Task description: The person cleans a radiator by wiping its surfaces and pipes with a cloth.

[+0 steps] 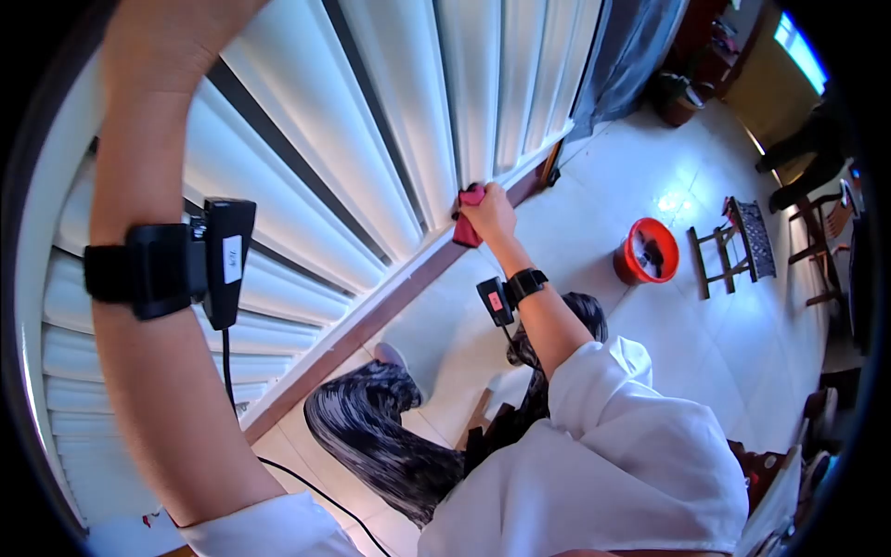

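My right hand [492, 215] is closed around a crumpled red cloth [467, 232]. It presses the cloth to the lower end of a white slatted panel [476, 93], where the slats meet the white bottom rail [371, 295]. High at the upper left, my left hand [181, 32] shows only near the wrist, in front of the panel. Its fingers lie beyond the frame's edge, so what they touch is hidden. A black device is strapped to each of my forearms, the left device [229, 260] and the right device [497, 302].
A red bucket [631, 265] with something dark inside stands on the tiled floor [575, 223]. Beyond it are a low stool [713, 255], a wooden chair [817, 227] and a potted plant [680, 110]. A grey curtain [617, 65] hangs past the panel. A black cable [320, 501] trails beside my legs.
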